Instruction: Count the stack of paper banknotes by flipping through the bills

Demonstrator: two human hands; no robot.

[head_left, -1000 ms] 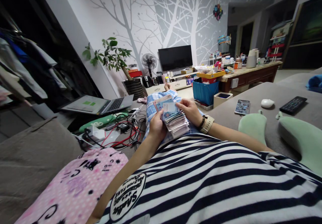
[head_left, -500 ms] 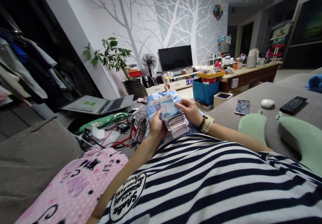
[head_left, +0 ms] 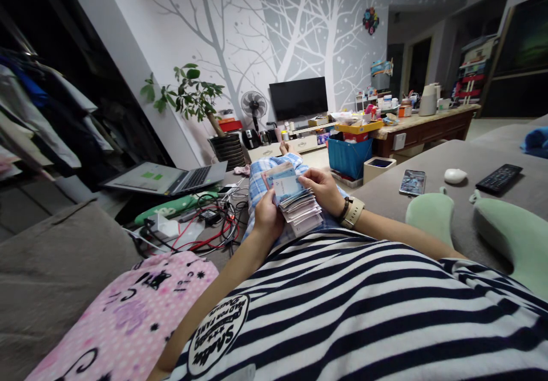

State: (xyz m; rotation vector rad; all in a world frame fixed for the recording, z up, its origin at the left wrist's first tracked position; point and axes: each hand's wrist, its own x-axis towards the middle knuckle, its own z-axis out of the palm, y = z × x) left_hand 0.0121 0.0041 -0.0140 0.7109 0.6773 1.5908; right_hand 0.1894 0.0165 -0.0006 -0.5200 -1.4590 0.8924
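The cards [head_left: 293, 198] are held above the checked trousers [head_left: 259, 169], their lower ends fanned toward the striped shirt [head_left: 342, 295]. The left hand [head_left: 267, 215] has its fingers closed on their left edge, thumb on top. The right hand [head_left: 326, 190] has its fingers pinched together on the right edge of the uppermost cards. On the sofa [head_left: 383, 209], the phone [head_left: 412, 182] lies near the far edge, with the remote [head_left: 499, 179] well apart to its right.
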